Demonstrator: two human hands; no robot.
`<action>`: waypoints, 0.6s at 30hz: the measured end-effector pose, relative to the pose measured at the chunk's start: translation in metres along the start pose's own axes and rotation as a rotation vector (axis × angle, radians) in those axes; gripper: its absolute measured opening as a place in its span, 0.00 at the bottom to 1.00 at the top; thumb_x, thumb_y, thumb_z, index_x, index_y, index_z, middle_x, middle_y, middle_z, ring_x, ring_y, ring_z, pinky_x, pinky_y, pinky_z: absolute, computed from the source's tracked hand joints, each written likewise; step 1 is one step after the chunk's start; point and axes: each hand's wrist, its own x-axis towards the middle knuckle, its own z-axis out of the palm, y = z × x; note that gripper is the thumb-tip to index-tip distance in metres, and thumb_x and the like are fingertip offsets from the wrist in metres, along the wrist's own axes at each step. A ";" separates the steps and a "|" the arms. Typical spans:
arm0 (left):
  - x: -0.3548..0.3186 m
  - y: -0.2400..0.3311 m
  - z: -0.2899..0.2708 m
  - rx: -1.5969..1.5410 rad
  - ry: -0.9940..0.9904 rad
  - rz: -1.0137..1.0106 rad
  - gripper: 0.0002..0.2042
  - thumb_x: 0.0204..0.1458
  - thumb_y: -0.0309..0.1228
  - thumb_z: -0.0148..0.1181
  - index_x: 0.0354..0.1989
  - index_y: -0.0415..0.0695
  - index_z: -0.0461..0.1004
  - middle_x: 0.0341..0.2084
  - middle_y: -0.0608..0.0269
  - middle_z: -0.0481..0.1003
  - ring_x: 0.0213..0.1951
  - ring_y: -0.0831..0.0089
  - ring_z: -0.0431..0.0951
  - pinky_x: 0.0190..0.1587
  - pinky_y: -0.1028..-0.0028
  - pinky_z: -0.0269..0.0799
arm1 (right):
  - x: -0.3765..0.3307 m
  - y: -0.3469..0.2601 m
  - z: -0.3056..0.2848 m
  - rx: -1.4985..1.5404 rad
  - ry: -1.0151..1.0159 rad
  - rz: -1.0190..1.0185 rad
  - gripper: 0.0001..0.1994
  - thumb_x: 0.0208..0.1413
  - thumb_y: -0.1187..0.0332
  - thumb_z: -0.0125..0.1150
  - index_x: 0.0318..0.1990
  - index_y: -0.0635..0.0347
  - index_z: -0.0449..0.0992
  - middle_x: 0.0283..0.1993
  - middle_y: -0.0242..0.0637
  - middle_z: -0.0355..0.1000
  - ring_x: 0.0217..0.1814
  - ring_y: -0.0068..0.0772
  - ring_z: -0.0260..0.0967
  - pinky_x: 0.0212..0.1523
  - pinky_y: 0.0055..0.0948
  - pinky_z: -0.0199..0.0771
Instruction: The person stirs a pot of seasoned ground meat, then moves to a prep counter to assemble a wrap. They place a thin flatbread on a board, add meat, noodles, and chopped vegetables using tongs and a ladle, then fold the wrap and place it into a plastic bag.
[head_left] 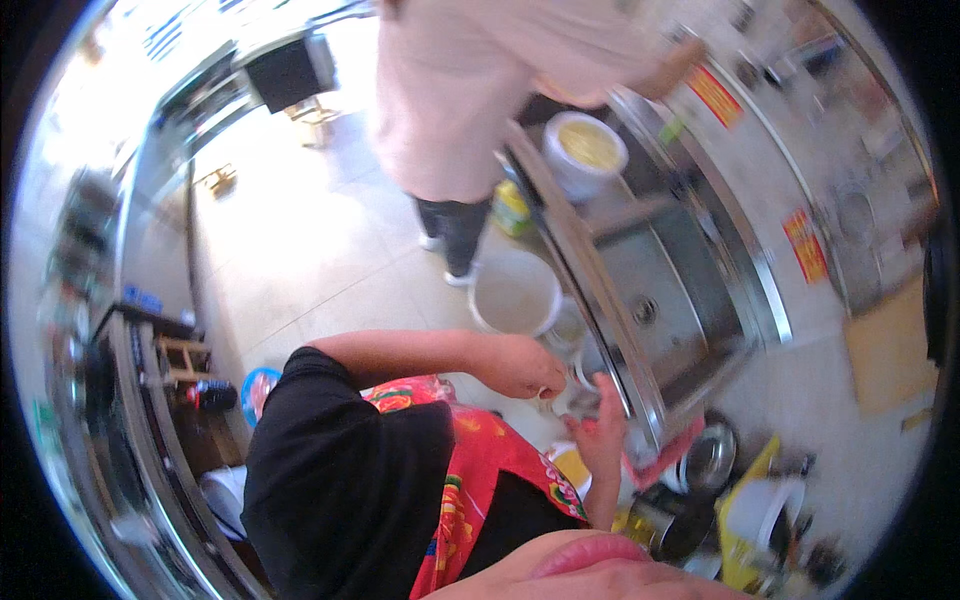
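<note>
My left hand (525, 368) reaches across the front of my body, left of the sink's front edge, with its fingers curled together. A small pale bit shows at its fingertips, too blurred to name. Just below and to the right is my right hand (600, 428), its thumb and fingers bent round something greyish that I cannot make out. The two hands are close together but apart. Beneath them, partly hidden by my red floral apron (480, 470), a yellow item (572, 467) shows. Beyond the hands, a large white bucket (515, 292) stands on the floor.
To the right is a steel sink (670, 270) with a raised rim. A white bucket of yellowish contents (583, 155) stands at its far end. A co-worker in a pink top (450, 100) stands ahead. Pots and a metal lid (710, 455) crowd the lower right; shelving lines the left.
</note>
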 end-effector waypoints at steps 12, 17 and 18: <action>-0.515 0.061 -0.028 -0.104 0.879 -0.731 0.07 0.55 0.23 0.53 0.39 0.43 0.75 0.37 0.53 0.73 0.44 0.52 0.75 0.46 0.61 0.72 | 0.078 -0.311 0.342 0.420 -1.385 -0.106 0.14 0.62 0.64 0.61 0.51 0.62 0.75 0.35 0.36 0.77 0.33 0.27 0.74 0.36 0.31 0.75; -0.617 0.065 -0.047 0.062 1.460 -1.028 0.07 0.58 0.26 0.59 0.43 0.42 0.76 0.43 0.58 0.75 0.47 0.62 0.76 0.48 0.68 0.74 | 0.138 -0.386 0.454 0.681 -1.551 0.077 0.14 0.65 0.60 0.59 0.50 0.60 0.76 0.33 0.28 0.74 0.31 0.19 0.72 0.30 0.23 0.72; -0.631 0.064 -0.049 0.068 1.581 -1.068 0.08 0.55 0.26 0.63 0.42 0.42 0.76 0.46 0.59 0.75 0.49 0.64 0.75 0.50 0.69 0.74 | 0.151 -0.395 0.471 0.711 -1.559 0.210 0.15 0.65 0.59 0.59 0.51 0.60 0.75 0.32 0.28 0.73 0.30 0.18 0.71 0.29 0.22 0.71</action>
